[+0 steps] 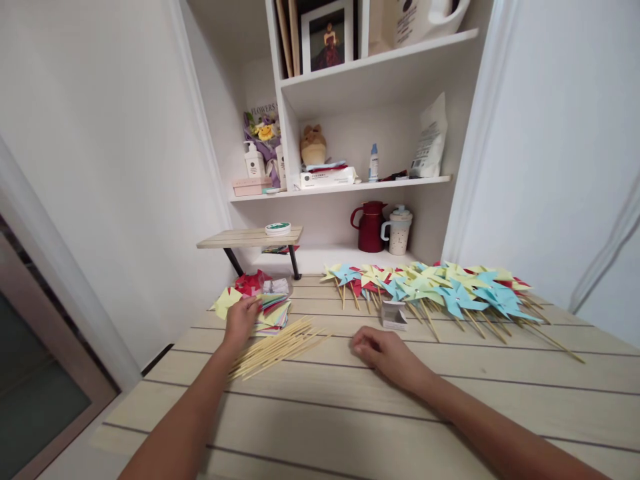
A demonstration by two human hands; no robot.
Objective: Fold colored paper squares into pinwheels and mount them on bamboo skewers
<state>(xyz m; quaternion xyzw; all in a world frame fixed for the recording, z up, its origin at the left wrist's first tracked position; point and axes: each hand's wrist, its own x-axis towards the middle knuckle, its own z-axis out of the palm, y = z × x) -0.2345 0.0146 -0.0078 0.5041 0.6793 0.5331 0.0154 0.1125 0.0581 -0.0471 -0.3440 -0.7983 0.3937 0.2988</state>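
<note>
At the left of the table my left hand [243, 319] has its fingers closed at the edge of a stack of coloured paper [276, 312]; its fingertips are partly hidden. A folded yellow paper piece [225, 303] lies just beyond that wrist. Thin wooden sticks [280, 347] are spread in a loose pile beside the left forearm. My right hand [380, 350] rests on the tabletop with its fingers curled in, and nothing shows in it. Just behind it stands a small open box [394, 315]. Several finished paper pinwheels [425, 287] on sticks lie in a heap at the back right.
Behind the papers are red paper pieces [251, 283] and a clear container [276, 285]. A small raised shelf [250, 237] on black legs carries a round white tin [278, 229]. A red jug [371, 227] and a lidded cup [399, 230] stand at the back.
</note>
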